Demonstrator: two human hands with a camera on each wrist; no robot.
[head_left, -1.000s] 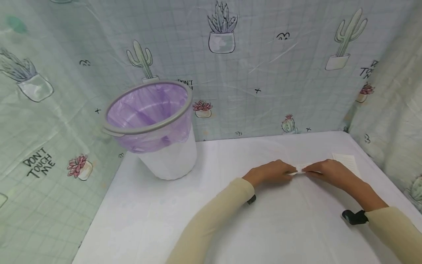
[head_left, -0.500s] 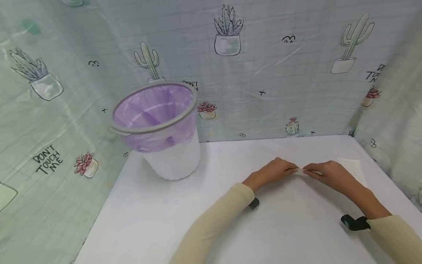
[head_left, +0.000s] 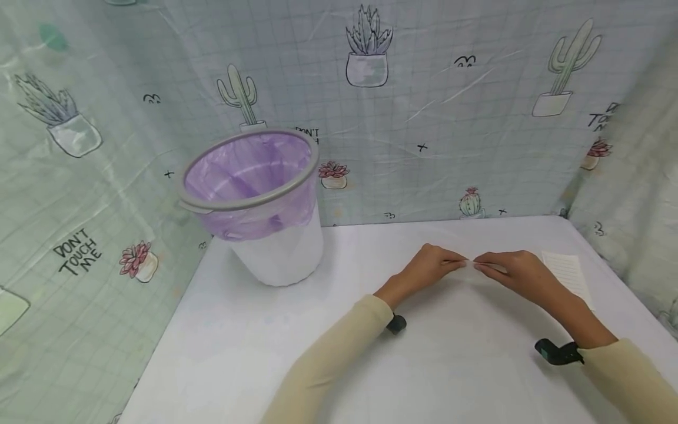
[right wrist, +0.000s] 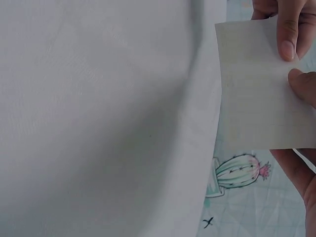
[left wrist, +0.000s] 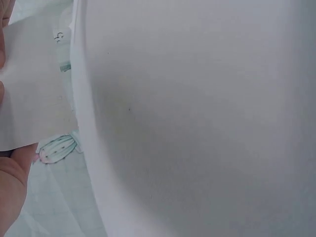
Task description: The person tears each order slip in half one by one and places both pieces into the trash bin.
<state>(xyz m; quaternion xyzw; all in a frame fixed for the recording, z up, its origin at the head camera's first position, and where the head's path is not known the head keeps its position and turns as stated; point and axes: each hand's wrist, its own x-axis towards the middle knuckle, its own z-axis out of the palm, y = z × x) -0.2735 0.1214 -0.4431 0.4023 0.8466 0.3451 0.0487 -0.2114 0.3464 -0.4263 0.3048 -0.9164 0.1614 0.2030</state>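
My left hand (head_left: 430, 266) and right hand (head_left: 516, 272) pinch a small piece of paper between them, thumbs close together. In the head view the paper (head_left: 469, 262) is nearly edge-on and mostly hidden by the fingers. Seen from the right wrist, this pale paper (right wrist: 254, 89) shows a flat face with faint lines, both thumbs pressing near its edge. The left wrist view catches the same sheet (left wrist: 32, 84) at its left side. Behind my right forearm a lined sheet of paper (head_left: 569, 274) lies on the table.
A white bin (head_left: 286, 256) with a grey rim and a purple liner (head_left: 249, 168) stands at the back left of the white table (head_left: 238, 353). Cactus-printed sheeting (head_left: 402, 118) hangs around the table's back and sides.
Both hands have risen slightly from the table and shifted a little left, still pinching the paper. The paper between them has turned more edge-on to the head view.
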